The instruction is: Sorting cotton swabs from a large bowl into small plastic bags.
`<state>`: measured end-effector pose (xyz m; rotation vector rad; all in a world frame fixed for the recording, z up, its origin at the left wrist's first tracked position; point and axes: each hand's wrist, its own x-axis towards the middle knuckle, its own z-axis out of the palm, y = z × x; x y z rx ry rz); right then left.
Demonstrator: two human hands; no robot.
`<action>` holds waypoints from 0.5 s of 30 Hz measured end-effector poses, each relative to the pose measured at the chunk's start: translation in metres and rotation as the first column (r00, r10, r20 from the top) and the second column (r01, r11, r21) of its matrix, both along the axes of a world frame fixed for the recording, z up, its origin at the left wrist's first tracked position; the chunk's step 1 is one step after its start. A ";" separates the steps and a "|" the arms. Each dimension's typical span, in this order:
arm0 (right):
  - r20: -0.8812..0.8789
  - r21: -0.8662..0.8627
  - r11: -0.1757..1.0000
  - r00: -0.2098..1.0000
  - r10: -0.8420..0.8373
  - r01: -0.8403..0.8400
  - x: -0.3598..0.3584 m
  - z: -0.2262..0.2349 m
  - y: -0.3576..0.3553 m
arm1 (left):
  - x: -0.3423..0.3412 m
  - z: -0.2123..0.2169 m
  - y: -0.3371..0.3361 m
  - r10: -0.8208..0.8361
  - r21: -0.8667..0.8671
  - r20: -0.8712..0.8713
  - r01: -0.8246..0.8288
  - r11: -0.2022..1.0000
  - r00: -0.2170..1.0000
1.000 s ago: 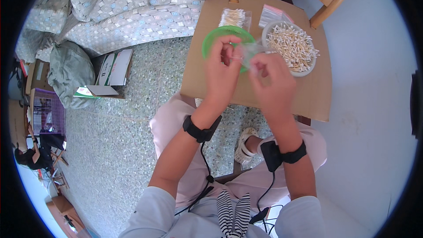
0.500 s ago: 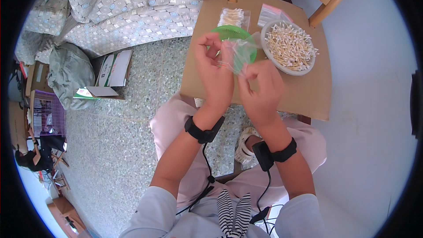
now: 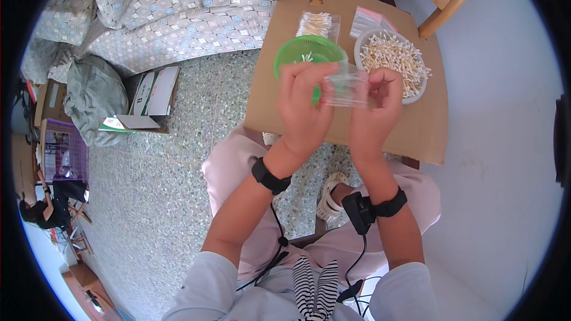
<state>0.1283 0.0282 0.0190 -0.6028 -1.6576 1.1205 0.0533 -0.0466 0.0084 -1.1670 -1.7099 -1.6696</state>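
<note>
Above a cardboard-topped counter (image 3: 380, 137) on speckled floor (image 3: 178, 202), left hand (image 3: 304, 113) and right hand (image 3: 375, 110) pinch a clear plastic bag (image 3: 346, 88) between their fingers, hiding part of the green basket (image 3: 300, 53); the bag's contents stay unclear.

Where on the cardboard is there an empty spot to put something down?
The cardboard is bare along its near edge and right side, and left of the green basket. The far end is crowded: basket, white bowl of swabs, small bags.
</note>
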 end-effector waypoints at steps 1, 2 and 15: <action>-0.006 0.022 0.999 1.000 -0.023 0.024 0.000 -0.001 -0.002 | -0.004 0.000 -0.001 0.012 -0.030 0.009 -0.011 0.999 1.000; -0.005 0.023 1.000 1.000 -0.021 0.022 -0.002 0.000 -0.005 | -0.007 -0.001 -0.001 0.023 -0.060 0.017 -0.022 0.998 1.000; 0.156 0.192 0.978 0.987 0.049 -0.079 0.005 0.006 0.000 | -0.015 -0.001 -0.008 -0.064 -0.096 -0.336 0.034 0.995 0.940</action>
